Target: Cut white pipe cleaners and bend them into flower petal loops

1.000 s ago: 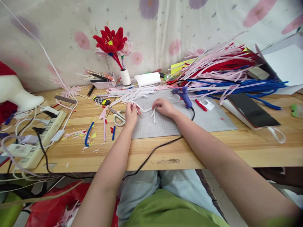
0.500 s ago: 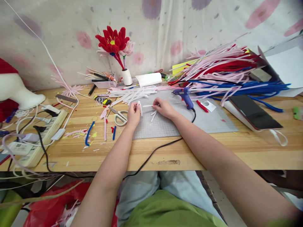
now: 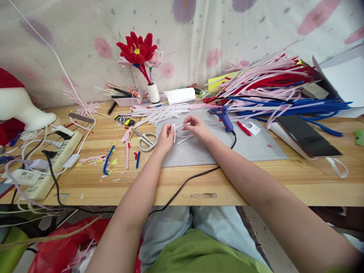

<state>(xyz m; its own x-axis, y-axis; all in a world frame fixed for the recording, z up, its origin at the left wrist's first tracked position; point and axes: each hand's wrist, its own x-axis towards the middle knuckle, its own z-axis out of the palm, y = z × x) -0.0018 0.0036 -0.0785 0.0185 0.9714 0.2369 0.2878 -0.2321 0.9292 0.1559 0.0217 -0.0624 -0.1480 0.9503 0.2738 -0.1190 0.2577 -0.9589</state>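
Above the grey mat (image 3: 193, 155) on the desk (image 3: 170, 187), the head view showed a white strip (image 3: 179, 126) running crosswise from the left hand (image 3: 166, 139), pinched on its bent part, to the right hand (image 3: 196, 129), pinched near its opposite end; neither was nearer.

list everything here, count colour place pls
White strips: at least two, white, at hands
Mat: one, grey, under hands
Glue gun: one, purple, on mat
Red object: one, red, on mat
Scissors: one, pale handles, mat's left
Blue pieces: two, blue, table's left
Power strip: one, cream, far left
Mannequin form: one, white, far left
Red flower: one, red, back
Loose stems: many, white, centre back
Paper roll: one, white, back
Stem pile: one, multicoloured, back right
Phone: one, black, right
Curtain: one, white, back
Table: one, brown, centre
Left hand: one, bare, over mat
Right hand: one, bare, over mat
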